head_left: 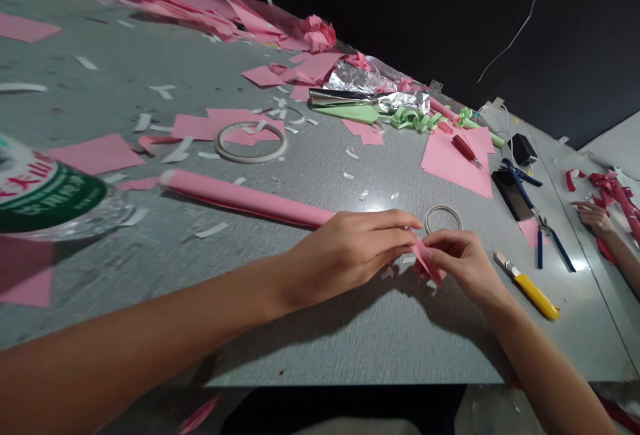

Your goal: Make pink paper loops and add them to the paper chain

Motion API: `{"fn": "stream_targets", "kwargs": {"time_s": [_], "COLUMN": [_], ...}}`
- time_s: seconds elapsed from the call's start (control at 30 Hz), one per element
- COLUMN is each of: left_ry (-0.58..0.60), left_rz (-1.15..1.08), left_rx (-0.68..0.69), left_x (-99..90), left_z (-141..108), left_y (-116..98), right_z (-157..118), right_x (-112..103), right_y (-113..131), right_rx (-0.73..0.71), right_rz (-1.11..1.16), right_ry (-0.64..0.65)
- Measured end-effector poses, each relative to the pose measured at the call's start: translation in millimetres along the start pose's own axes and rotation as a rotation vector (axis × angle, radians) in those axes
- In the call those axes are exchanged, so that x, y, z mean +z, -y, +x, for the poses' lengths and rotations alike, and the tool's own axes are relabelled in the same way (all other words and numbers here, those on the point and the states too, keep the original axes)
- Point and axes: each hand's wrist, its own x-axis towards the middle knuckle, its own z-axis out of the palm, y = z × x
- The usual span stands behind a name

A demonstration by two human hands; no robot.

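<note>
A long pink paper tube (250, 202) lies slantwise over the table, its right part running under my left hand (350, 245). That hand is curved over the tube, with its fingers closed together and their tips at a small pink paper strip (425, 256). My right hand (463, 258) pinches the strip between thumb and fingers. How the strip meets the tube's end is hidden by my fingers. Just behind the right hand lies a small tape ring (443, 218), and a larger tape roll (251, 142) rests behind the tube.
A yellow utility knife (535, 294), blade out, lies right of my right hand. Beyond it are pliers (553, 245), a phone (513, 194) and a red-handled tool (466, 150). A water bottle (55, 188) stands at left. Another person's hand (594, 218) is at far right.
</note>
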Motion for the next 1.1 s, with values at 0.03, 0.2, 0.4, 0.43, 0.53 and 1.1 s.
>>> {"fn": "stream_targets", "kwargs": {"time_s": [0.03,0.2,0.4,0.43,0.53,1.1], "left_ry": [0.033,0.141,0.116,0.097,0.053,0.032], "left_rz": [0.019,0.096,-0.034,-0.071,-0.125,-0.209], "left_rx": [0.026,0.029,-0.086,-0.107,-0.193,-0.347], "left_x": [-2.0,-9.5,-7.8,-6.8,-3.7,-5.9], "left_z": [0.4,4.5,8.2,7.9,5.9,11.0], "left_y": [3.1,9.8,4.3,3.2,0.8,-3.4], "right_z": [-0.2,-1.0,-2.8,-3.1,-3.5,-8.7], "right_x": [-0.1,1.3,4.2,4.5,5.4,11.4], "right_y": [0.1,1.4,3.2,3.2,2.9,1.7], "right_rx": [-0.005,-0.025,-0.099,-0.111,-0.133,-0.26], "right_rz": [-0.012,-0.053,-0.106,-0.116,-0.155,-0.311], "right_ry": [-0.021,-0.08,-0.113,-0.12,-0.13,-0.166]}}
